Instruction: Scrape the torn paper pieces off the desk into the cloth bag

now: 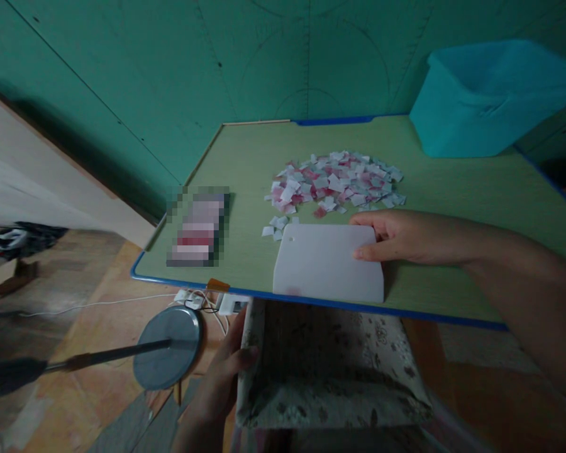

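My right hand point(380, 236) holds a white plastic scraper point(327, 264) by its right side, thumb on top and fingers around the edge. The scraper lies low over the front of the table, one small hole in its upper left corner. Just beyond it spreads a heap of small white and pink paper scraps point(334, 179). A few loose scraps point(277, 225) lie near its upper left corner. Below the table's front edge, my left hand point(231, 365) grips the left side of a floral fabric box point(339, 412), whose open top sits under the edge.
A green tabletop point(245, 157) with blue edging stands against a green wall. On its left lies a pixelated phone-like object point(198, 229); at back right stands a turquoise bin point(471, 119). A round metal base with a pole point(167, 371) and a power strip point(188, 299) are on the floor.
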Demonstrator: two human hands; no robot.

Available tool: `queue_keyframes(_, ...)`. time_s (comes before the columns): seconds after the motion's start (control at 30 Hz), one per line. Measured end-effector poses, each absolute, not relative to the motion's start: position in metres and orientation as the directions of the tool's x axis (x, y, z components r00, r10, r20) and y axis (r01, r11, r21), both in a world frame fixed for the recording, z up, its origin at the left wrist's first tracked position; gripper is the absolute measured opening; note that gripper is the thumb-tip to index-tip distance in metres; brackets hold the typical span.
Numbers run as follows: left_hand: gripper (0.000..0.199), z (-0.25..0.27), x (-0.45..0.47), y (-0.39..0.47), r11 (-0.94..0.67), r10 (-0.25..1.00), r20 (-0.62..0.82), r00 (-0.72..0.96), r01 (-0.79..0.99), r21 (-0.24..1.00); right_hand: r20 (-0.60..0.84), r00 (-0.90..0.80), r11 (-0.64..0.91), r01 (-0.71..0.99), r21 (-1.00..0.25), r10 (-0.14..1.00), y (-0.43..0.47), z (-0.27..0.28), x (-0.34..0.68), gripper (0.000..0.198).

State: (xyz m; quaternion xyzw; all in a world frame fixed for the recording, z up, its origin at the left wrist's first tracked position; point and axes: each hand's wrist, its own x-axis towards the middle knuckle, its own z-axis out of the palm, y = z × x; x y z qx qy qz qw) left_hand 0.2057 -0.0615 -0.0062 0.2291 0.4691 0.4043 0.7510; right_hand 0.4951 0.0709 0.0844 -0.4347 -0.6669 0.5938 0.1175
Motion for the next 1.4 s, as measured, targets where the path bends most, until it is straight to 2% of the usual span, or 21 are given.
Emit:
queue_keyframes(0.27, 0.072, -0.007, 0.206, -0.062, 0.563, 0.826, -0.504, 0.252, -0.400, 0.723, -0.324, -0.611, -0.039, 0.432, -0.901, 0.723, 0.068, 0.089, 0.493, 0.015)
queue_keyframes(0.43, 0.069, -0.008, 0.206, -0.064, 0.570, 0.821, -0.519, 0.239, -0.413, 0.711, -0.294, -0.637, 0.039, 0.455, -0.890, 0.713, 0.065, 0.093, 0.493, 0.014)
queue_keyframes(0.6, 0.068, -0.011, 0.204, -0.065, 0.581, 0.811, -0.536, 0.234, -0.422, 0.696, -0.277, -0.596, 0.000, 0.422, -0.907, 0.754, 0.066, 0.094, 0.490, 0.015)
queue_keyframes(0.73, 0.069, -0.011, 0.205, -0.065, 0.555, 0.830, -0.513, 0.219, -0.410, 0.724, -0.164, -0.426, -0.034, 0.296, -0.955, 0.890, 0.071, 0.094, 0.488, 0.020)
queue_keyframes(0.87, 0.068, -0.012, 0.206, -0.065, 0.545, 0.837, -0.506, 0.208, -0.403, 0.735, 0.016, -0.078, 0.032, 0.206, -0.978, 0.997, 0.080, 0.096, 0.494, 0.017)
queue_keyframes(0.97, 0.068, -0.013, 0.205, -0.065, 0.567, 0.821, -0.531, 0.208, -0.407, 0.716, 0.140, 0.126, 0.094, 0.313, -0.945, 0.982, 0.086, 0.099, 0.506, 0.009)
queue_keyframes(1.03, 0.070, -0.013, 0.205, -0.066, 0.580, 0.812, -0.544, 0.212, -0.406, 0.706, 0.170, 0.184, 0.080, 0.416, -0.906, 0.968, 0.090, 0.099, 0.517, 0.007)
queue_keyframes(1.13, 0.070, -0.012, 0.204, -0.066, 0.588, 0.806, -0.555, 0.204, -0.384, 0.712, 0.140, 0.199, 0.011, 0.537, -0.843, 0.970, 0.095, 0.097, 0.530, 0.012)
queue_keyframes(1.27, 0.069, -0.012, 0.205, -0.065, 0.586, 0.808, -0.554, 0.202, -0.376, 0.718, 0.104, 0.207, -0.034, 0.569, -0.821, 0.973, 0.097, 0.096, 0.534, 0.019)
queue_keyframes(1.4, 0.068, -0.015, 0.206, -0.064, 0.589, 0.805, -0.549, 0.225, -0.408, 0.697, 0.049, 0.155, -0.063, 0.639, -0.767, 0.987, 0.093, 0.099, 0.532, 0.016)
